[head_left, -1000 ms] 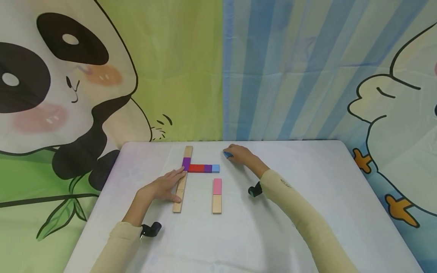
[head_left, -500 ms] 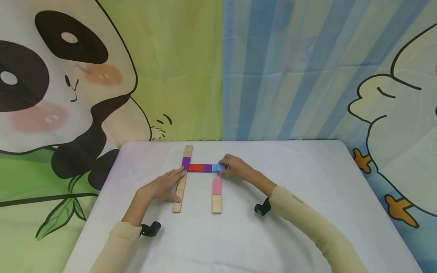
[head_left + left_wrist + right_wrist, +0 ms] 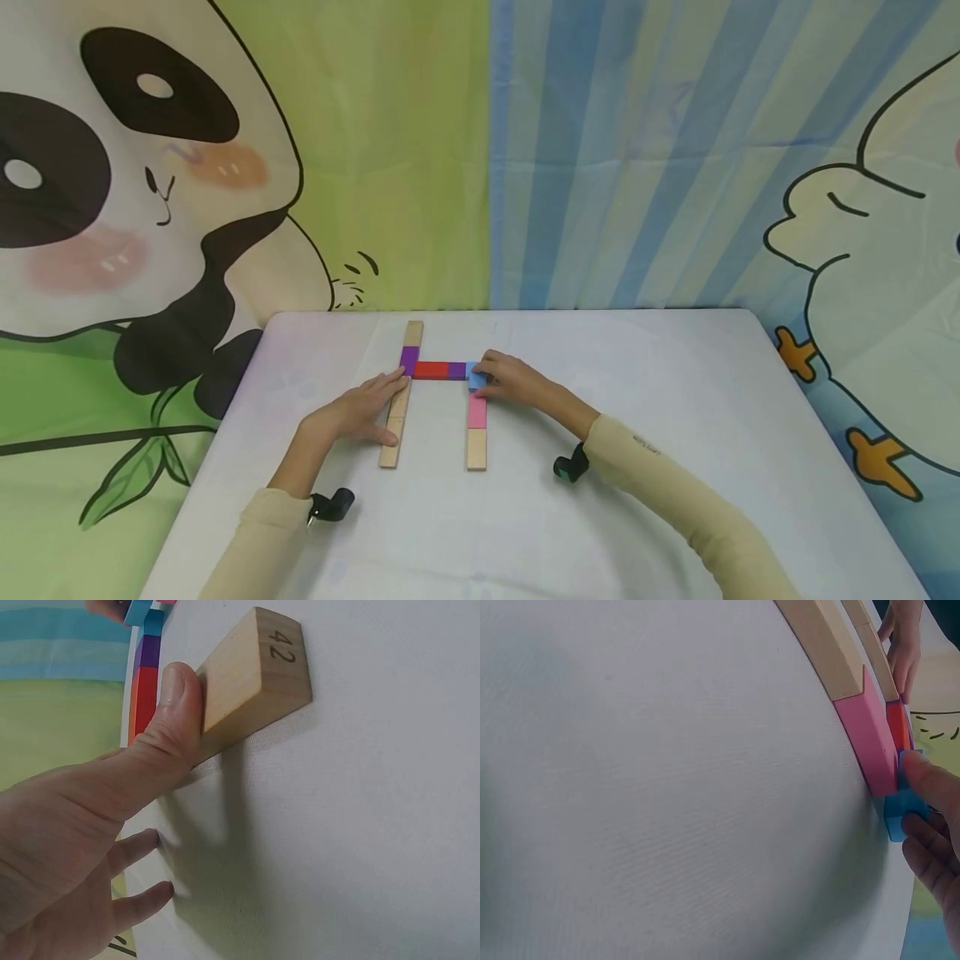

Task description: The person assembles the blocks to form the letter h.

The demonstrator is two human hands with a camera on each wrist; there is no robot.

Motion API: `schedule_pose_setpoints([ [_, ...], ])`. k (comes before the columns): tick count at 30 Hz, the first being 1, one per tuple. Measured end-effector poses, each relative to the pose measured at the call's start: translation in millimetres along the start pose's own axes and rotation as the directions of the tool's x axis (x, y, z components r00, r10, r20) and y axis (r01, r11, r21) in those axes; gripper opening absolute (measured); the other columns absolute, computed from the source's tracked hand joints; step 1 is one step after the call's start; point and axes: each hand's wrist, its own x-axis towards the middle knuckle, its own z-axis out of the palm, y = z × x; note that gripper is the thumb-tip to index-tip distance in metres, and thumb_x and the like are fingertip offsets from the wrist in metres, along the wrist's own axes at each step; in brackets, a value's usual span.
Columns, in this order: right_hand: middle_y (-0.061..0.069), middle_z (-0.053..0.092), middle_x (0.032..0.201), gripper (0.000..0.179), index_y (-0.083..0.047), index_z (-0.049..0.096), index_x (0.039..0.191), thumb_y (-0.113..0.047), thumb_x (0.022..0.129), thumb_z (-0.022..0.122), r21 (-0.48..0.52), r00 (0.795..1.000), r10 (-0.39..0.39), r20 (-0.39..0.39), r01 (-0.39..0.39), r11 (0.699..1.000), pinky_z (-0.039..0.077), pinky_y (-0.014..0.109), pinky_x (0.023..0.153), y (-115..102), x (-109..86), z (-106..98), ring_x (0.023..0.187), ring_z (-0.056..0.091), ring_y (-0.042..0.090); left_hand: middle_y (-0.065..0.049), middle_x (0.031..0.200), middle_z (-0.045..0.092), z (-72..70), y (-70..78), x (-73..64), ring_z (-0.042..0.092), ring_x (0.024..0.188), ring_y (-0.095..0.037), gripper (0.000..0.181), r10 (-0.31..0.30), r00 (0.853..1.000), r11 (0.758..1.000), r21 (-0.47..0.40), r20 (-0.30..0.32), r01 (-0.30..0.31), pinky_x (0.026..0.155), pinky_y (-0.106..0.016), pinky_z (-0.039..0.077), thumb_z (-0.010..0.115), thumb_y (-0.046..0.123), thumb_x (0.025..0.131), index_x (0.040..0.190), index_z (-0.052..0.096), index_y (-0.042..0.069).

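Observation:
My right hand (image 3: 516, 380) pinches a blue block (image 3: 895, 819) between thumb and fingers. In the head view that block overlaps the row's end and reaches the pink block (image 3: 477, 410), which has a plain wooden block (image 3: 476, 450) behind its near end. The row has a red block (image 3: 431, 370), a purple block (image 3: 457, 371) and a light blue block (image 3: 152, 622), mostly hidden from the head. My left hand (image 3: 356, 408) rests along the left line of wooden blocks, fingertips at its purple block (image 3: 408, 358), thumb against the wooden block marked 42 (image 3: 251, 667).
A white-covered table (image 3: 637, 533) carries the blocks. Beyond its far edge hang a green panda curtain (image 3: 397, 167) and a blue striped curtain (image 3: 637, 167). Small black cameras (image 3: 332, 505) sit at both wrists.
My right hand has come nearer and to the left with the blue block, from the far side of the row to its right end above the pink block. My left hand stays put.

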Motion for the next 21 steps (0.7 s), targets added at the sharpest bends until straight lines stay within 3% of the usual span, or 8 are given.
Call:
schedule_pose_setpoints([
  [6,0.004,0.057,0.103,0.042,-0.006,0.062,0.116,-0.03,0.082,0.068,-0.016,0.999,0.022,0.029,-0.021,1.0,0.049,0.018,0.071,-0.8,2.4,0.3,0.081,0.05,0.008,-0.004,0.157,0.008,-1.1,1.2,0.2,0.014,0.143,-0.034,0.106,-0.005,1.0,1.0,-0.008,0.003,0.005,0.111,-0.056,0.024,0.073,0.052,0.067,0.148,0.016,0.015],
  [21,0.01,0.055,0.101,0.038,-0.003,0.063,0.114,-0.024,0.083,0.068,0.015,1.0,-0.015,0.022,0.015,1.0,0.049,0.019,0.071,-1.0,1.7,4.7,0.08,0.051,0.012,-0.003,0.157,0.007,1.5,-1.6,2.1,0.013,0.143,-0.033,0.107,-0.011,1.0,1.0,-0.01,0.01,0.011,0.111,-0.056,0.024,0.072,0.053,0.066,0.148,0.015,0.016],
])
